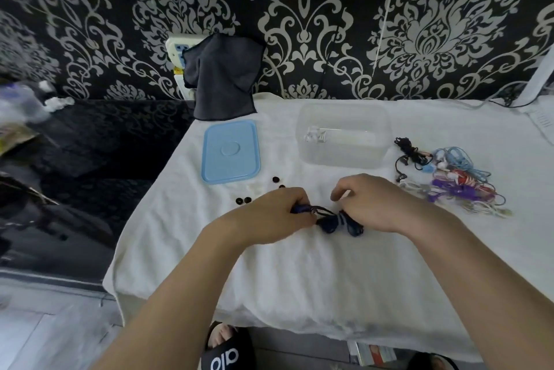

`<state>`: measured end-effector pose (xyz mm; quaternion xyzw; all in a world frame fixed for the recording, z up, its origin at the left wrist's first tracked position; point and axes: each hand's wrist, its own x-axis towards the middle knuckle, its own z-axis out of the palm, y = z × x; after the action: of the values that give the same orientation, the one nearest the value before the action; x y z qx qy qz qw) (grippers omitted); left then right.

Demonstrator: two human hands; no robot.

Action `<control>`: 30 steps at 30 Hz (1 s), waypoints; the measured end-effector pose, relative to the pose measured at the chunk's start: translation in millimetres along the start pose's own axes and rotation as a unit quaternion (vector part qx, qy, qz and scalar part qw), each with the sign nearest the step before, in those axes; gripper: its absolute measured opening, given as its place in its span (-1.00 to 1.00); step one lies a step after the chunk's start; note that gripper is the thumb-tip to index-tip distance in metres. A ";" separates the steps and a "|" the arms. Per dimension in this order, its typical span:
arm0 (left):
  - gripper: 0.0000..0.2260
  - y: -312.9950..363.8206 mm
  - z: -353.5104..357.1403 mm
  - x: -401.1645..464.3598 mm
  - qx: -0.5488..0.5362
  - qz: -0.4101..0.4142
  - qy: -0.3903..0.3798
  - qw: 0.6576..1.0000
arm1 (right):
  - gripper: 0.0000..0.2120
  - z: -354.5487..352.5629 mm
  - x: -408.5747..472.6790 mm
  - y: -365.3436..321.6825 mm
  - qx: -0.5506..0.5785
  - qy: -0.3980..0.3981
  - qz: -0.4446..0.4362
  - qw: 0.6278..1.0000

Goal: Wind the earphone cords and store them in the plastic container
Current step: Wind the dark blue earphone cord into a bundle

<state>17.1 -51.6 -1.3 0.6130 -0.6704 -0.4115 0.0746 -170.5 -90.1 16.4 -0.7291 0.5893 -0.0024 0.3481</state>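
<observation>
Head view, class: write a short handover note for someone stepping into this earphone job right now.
Left hand: grips one end of the dark blue earphone cord.
Right hand: pinches the bundle's other end, mid-wind, on the white towel.
Clear plastic container: open, behind the hands; something small and pale inside, too unclear to name.
Blue lid: off, lying left of it.
Tangled pile of earphones: right of the container, unwound.
Black ear tips: loose near the left hand.
Left: finish this winding, store it, then do the pile.
</observation>
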 end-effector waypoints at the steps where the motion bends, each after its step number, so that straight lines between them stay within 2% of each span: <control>1: -0.83 -1.8 -1.1 -0.5 -0.012 -0.005 -0.001 1.000 | -0.65 0.6 -1.2 -1.2 0.006 0.018 -0.007 1.000; 4: -0.89 -7.1 -4.3 -2.4 -0.054 -0.012 0.013 0.998 | -0.63 3.4 -1.4 -6.2 0.028 0.024 -0.074 0.997; 7: -0.92 -12.1 -7.8 -3.2 -0.061 0.000 0.058 0.996 | -0.62 8.5 -3.2 -13.9 0.079 -0.045 -0.120 0.989; 14: -0.95 -10.5 -13.8 -3.7 -0.105 0.012 0.089 0.990 | -0.75 15.0 9.9 -19.3 0.143 -0.032 -0.133 0.980; 20: -0.79 -24.3 -31.4 -4.7 -0.191 -0.053 0.144 0.969 | -0.87 15.8 16.4 -26.1 0.182 -0.023 -0.128 0.975; 22: -0.75 -35.4 -39.4 -6.0 -0.160 -0.090 0.194 0.964 | -0.90 16.9 18.6 -26.3 0.175 -0.016 -0.128 0.976; 25: -0.77 -54.3 -49.1 -12.1 -0.039 -0.143 0.260 0.954 | -0.90 16.4 18.2 -28.2 0.179 -0.015 -0.127 0.975; 27: -0.86 -62.3 -51.7 -17.4 0.009 -0.161 0.260 0.952 | -0.90 14.6 16.5 -30.9 0.184 -0.013 -0.125 0.975; 30: -0.94 -65.5 -48.3 -21.0 0.024 -0.157 0.218 0.963 | -0.95 13.8 13.7 -34.8 0.180 -0.012 -0.127 0.975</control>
<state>101.1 -49.4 -3.5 0.7873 -0.5426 -0.2581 0.1385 -130.8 -92.7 18.2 -0.7234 0.4775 -0.1439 0.4775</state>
